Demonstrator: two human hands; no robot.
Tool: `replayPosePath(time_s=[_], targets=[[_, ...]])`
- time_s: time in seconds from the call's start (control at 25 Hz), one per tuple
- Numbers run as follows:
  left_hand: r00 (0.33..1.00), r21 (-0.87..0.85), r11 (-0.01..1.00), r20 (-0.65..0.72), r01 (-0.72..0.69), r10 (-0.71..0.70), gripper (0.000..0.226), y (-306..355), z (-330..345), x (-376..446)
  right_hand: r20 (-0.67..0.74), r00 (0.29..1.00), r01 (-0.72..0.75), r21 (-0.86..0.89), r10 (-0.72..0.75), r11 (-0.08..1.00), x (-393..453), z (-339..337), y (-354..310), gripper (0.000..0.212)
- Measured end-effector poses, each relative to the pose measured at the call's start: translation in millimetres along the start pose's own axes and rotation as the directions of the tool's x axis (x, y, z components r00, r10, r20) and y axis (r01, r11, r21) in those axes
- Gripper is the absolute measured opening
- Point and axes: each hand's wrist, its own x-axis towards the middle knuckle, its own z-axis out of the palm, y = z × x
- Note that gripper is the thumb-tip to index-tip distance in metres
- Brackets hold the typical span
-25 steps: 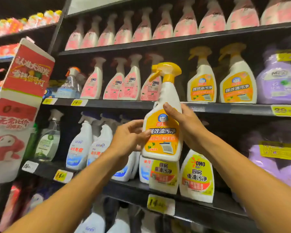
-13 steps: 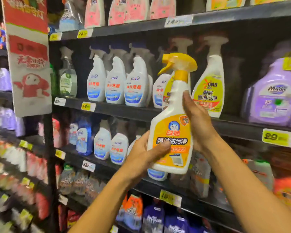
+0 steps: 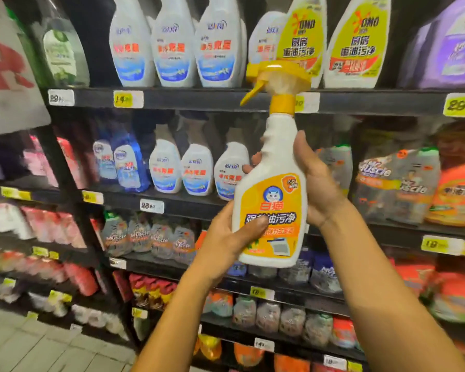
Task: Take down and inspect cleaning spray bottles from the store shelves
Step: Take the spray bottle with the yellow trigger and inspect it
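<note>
Up in front of the dark metal store shelves (image 3: 226, 102), a white plastic spray bottle with a yellow trigger head and an orange-yellow label (image 3: 271, 210) is held upright in the air by both hands, its label facing the camera and its nozzle pointing left. The left hand (image 3: 226, 237) grips the bottle's lower left side, the thumb laid across the dark band of characters on the label. The right hand (image 3: 314, 183) wraps the bottle from the right at the shoulder, thumb raised along the neck, fingertips (image 3: 254, 158) just showing past the bottle's left edge.

Behind the trigger head, on the shelf above, stand two white bottles with yellow labels (image 3: 357, 41), and to their left a row of white bottles with blue-and-white labels (image 3: 172, 47). A purple jug (image 3: 451, 44) sits at the far right of that shelf. One shelf lower, more white bottles with blue labels (image 3: 196, 170) stand to the left of the held bottle, and grey pouches (image 3: 397, 183) lie to its right. Yellow price tags (image 3: 461, 104) line the shelf edges. Pale floor tiles (image 3: 38, 350) show at lower left.
</note>
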Motion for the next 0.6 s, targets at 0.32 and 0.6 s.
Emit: replayPosePath(time_s=[0.32,0.6], targets=[[0.988,-0.017,0.99,-0.056,0.143,-0.144,0.046,-2.7,-77.1,-61.1,-0.251,0.968,-0.036,-0.082,0.014,0.996,-2.5,64.2,86.3,0.046],[0.988,-0.021,0.989,-0.039,0.147,-0.147,0.031,2.8,-111.6,-89.2,-0.502,0.848,0.004,-0.317,-0.171,0.949,-15.3,101.1,119.0,0.049]])
